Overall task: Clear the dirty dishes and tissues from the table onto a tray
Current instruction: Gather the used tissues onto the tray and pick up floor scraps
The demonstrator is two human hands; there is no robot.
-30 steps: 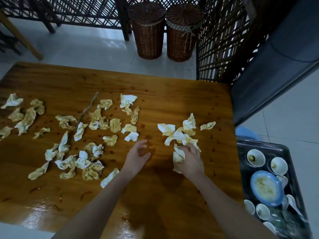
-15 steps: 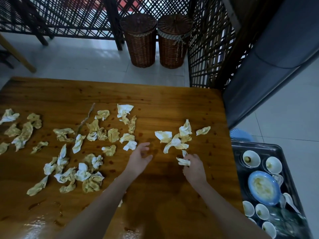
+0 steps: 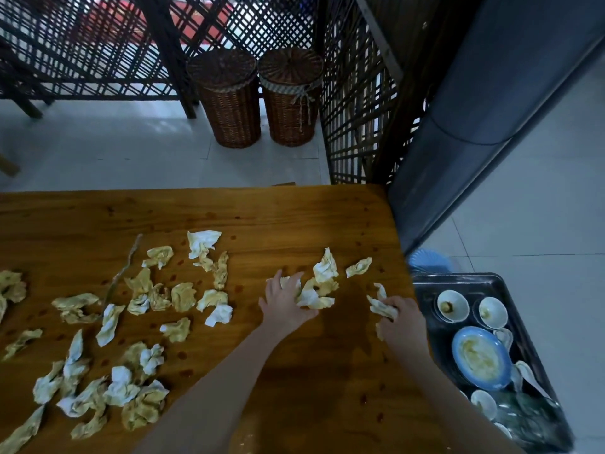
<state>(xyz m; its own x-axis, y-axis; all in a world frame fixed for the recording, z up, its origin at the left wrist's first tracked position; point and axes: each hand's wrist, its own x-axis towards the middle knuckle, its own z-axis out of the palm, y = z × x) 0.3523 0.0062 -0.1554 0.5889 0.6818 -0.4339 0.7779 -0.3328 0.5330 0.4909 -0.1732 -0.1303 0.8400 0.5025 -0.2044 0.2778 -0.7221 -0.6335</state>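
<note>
Honey-brown wood fills most of your view: the varnished wooden table (image 3: 294,217) runs off the left and bottom edges. Across its left half lie the crumpled white tissues stained yellow (image 3: 140,385), loose and scattered, several cut off at the left border.

Your left hand (image 3: 284,306) reaches forward from a bare forearm, palm down. Its fingers are spread and nearly straight, laid on the left side of a small heap of stained tissues (image 3: 322,283). Whatever lies under the palm is hidden. One more stained scrap (image 3: 359,267) sits alone just right of the heap.

Your right hand (image 3: 401,322) is near the table's right edge, fingers curled round a twisted wad of tissue (image 3: 379,304) that sticks up out of the grip. How much is bunched inside the fist cannot be told.

Right of the table and lower down stands the dark metal tray (image 3: 425,290). It holds a blue-rimmed round plate (image 3: 481,358) smeared yellow and small white bowls (image 3: 451,304). Its near end is blurred, and the items there are hard to make out.
</note>
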